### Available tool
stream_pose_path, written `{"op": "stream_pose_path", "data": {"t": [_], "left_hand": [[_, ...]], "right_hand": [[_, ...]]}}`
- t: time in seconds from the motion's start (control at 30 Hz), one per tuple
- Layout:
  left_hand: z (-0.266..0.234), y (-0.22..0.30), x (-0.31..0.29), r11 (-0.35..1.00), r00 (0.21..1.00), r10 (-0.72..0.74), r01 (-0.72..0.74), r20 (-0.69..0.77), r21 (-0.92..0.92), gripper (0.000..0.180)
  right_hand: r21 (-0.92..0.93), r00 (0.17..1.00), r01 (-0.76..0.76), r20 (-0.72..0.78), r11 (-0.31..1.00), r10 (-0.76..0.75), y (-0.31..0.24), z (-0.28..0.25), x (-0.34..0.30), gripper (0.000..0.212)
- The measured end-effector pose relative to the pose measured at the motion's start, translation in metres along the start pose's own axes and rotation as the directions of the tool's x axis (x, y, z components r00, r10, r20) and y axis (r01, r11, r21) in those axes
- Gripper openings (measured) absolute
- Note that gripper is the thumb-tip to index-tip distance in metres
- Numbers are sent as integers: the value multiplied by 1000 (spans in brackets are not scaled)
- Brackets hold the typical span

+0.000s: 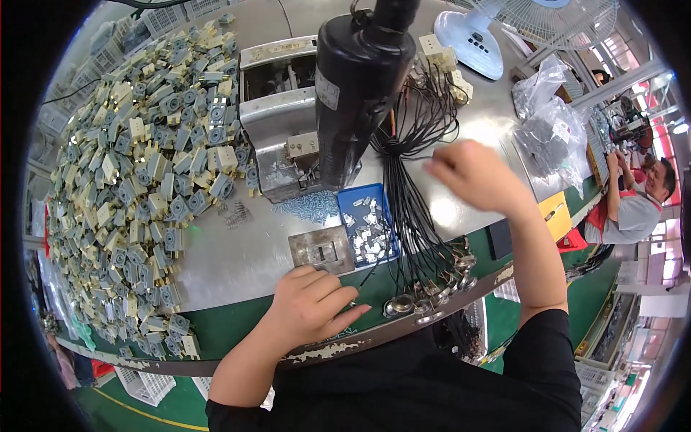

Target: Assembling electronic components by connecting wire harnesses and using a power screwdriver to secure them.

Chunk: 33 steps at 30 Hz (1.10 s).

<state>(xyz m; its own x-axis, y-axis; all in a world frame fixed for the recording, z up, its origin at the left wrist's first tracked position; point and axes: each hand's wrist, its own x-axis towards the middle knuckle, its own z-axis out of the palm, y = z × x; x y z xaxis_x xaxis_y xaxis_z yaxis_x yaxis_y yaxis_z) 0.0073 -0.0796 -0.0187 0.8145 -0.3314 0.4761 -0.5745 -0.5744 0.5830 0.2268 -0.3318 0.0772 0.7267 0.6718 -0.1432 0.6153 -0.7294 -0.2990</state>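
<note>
Left hand (311, 302) placed at front edge of tabletop (234, 270), just below slotted plate (306, 248); fingers curled, thumb separated by narrow gap; whether anything is held cannot be told. Right hand (475, 175) held over tabletop, just right of black wires (404, 198); fingers curled, blurred, grip cannot be told. Wires bunched beside blue tray (353, 194), metal ends (399, 305) clustered at front edge. White parts (371, 237) contained in tray. Bluish bits (306, 207) piled behind plate. Grey blocks (158, 173) heaped at left.
</note>
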Motion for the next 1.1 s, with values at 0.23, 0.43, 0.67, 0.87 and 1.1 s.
{"op": "stream_pose_path", "data": {"t": [0.23,0.43,0.67,0.87,1.1], "left_hand": [[5,0,5,999,998,34,-33,-53,11,28],[5,1,-1,1000,995,23,-22,-95,14,27],[6,0,-3,1000,993,-14,11,-114,-28,27],[5,-1,5,986,989,-67,45,-131,-159,23],[-5,3,14,979,991,-102,84,-88,-186,18]], "right_hand": [[248,991,2,126,969,-35,22,48,-25,31],[706,933,-351,318,615,167,26,27,-31,22],[962,959,-271,273,33,-77,53,37,-44,60],[892,949,-190,274,410,-156,40,39,-53,49],[876,902,-267,373,402,-215,67,38,-47,41]]}}
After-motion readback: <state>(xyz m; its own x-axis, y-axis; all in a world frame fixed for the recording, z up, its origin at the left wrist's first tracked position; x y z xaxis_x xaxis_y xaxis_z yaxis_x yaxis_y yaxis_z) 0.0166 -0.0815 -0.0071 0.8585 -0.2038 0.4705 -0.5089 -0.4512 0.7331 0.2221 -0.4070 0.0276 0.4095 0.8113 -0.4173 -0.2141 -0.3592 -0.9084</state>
